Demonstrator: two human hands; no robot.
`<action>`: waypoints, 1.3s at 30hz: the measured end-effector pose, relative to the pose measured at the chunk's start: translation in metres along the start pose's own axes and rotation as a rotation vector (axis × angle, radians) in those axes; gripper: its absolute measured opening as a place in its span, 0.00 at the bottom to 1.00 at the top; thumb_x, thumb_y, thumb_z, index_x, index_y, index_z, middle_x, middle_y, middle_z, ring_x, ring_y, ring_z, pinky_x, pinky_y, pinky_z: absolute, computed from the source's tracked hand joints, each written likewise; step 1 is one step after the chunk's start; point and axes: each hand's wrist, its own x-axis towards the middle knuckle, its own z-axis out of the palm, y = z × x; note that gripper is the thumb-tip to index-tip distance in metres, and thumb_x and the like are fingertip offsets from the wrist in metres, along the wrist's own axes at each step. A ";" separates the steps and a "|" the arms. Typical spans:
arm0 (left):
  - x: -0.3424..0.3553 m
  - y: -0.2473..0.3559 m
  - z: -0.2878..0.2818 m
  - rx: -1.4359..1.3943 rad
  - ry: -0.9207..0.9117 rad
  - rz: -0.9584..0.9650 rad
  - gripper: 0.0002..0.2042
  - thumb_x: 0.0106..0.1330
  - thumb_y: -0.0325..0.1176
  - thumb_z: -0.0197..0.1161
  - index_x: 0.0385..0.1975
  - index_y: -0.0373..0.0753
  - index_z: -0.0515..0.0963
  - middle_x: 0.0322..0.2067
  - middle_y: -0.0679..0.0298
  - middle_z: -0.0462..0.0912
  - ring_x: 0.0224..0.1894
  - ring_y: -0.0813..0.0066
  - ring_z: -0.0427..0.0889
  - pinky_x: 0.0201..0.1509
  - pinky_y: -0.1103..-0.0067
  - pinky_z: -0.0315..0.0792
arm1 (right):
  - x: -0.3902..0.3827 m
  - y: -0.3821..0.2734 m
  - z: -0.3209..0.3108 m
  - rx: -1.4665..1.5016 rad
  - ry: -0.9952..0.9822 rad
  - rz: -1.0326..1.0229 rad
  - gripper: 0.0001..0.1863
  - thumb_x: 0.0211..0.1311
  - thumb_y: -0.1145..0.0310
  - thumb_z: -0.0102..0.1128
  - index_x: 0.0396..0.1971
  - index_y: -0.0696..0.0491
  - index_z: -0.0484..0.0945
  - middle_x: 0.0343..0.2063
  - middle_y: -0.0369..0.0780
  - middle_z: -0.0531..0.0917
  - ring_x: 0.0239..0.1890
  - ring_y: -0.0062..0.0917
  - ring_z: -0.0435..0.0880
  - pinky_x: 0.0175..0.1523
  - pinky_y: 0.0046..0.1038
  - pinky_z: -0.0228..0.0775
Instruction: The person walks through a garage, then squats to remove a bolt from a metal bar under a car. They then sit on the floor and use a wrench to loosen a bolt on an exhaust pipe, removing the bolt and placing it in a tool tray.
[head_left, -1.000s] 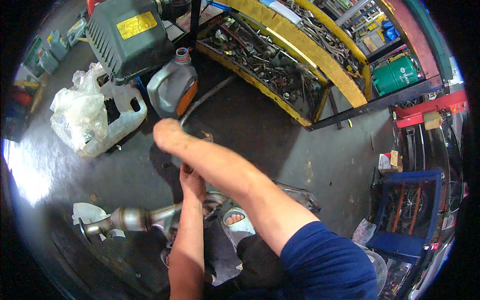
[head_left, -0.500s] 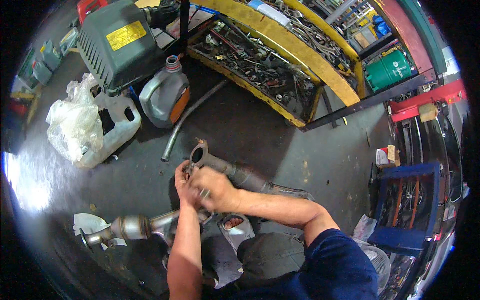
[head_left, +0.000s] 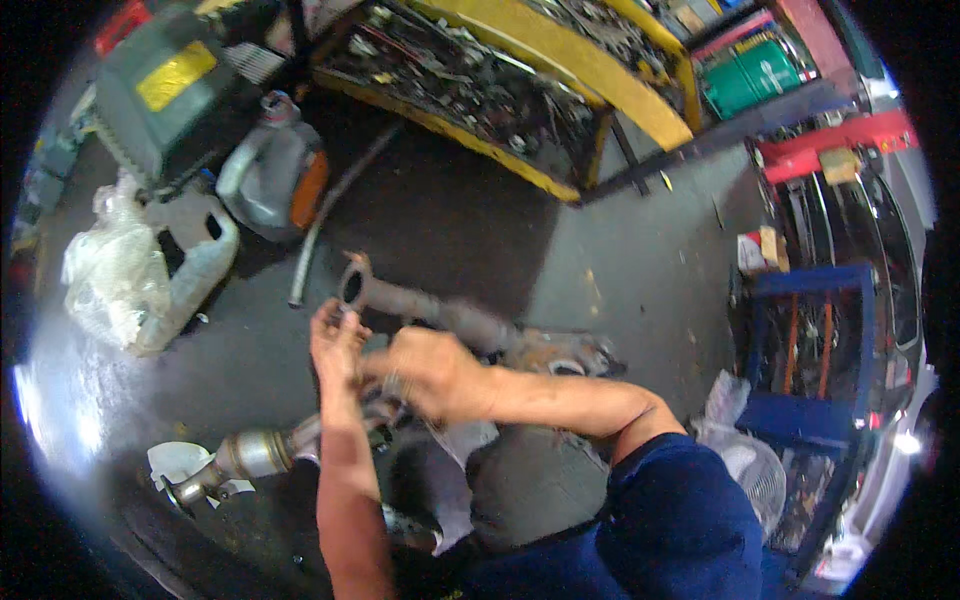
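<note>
A rusty, dull exhaust pipe (head_left: 425,304) lies across the floor before me, with an open round flange at its left end. My left hand (head_left: 338,345) is closed at the lower edge of that flange, fingertips pressed to it. My right hand (head_left: 435,375) is curled just right of the left wrist, its fingers smeared by motion; what they hold is too blurred to make out. Below my forearms lies a shinier exhaust section with a catalytic converter (head_left: 255,454), its left end over a piece of white paper (head_left: 180,461). My left forearm partly covers this section.
A grey jug (head_left: 262,180) with an orange label stands beyond, near a metal tube (head_left: 335,225) and a cut container holding bubble wrap (head_left: 115,270). Yellow-edged tool trays (head_left: 450,125) are at the back. A blue frame (head_left: 810,410) and a fan (head_left: 765,490) stand right.
My right hand has moved off the left hand, rightward from the flange. The whole view has shifted, so most things sit further left. My left hand stays at the flange.
</note>
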 end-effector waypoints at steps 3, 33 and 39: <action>-0.002 0.013 0.001 0.066 -0.081 0.022 0.24 0.71 0.32 0.66 0.63 0.34 0.69 0.37 0.65 0.75 0.35 0.76 0.79 0.41 0.78 0.76 | -0.075 0.022 -0.025 0.177 0.191 0.595 0.13 0.73 0.70 0.57 0.52 0.57 0.81 0.40 0.46 0.88 0.45 0.26 0.86 0.52 0.29 0.77; -0.001 -0.013 0.100 0.669 -0.322 -0.102 0.30 0.63 0.39 0.74 0.56 0.23 0.73 0.38 0.54 0.88 0.39 0.72 0.85 0.45 0.76 0.78 | -0.420 0.188 -0.117 0.346 1.392 1.895 0.22 0.58 0.45 0.68 0.31 0.50 0.81 0.20 0.37 0.73 0.17 0.28 0.68 0.20 0.34 0.56; -0.054 -0.066 0.193 0.604 -0.367 -0.147 0.31 0.56 0.38 0.79 0.53 0.27 0.70 0.35 0.50 0.88 0.40 0.65 0.88 0.48 0.71 0.79 | -0.430 0.217 -0.237 -0.050 1.246 1.874 0.33 0.59 0.46 0.69 0.45 0.65 0.84 0.45 0.49 0.88 0.47 0.37 0.86 0.53 0.36 0.73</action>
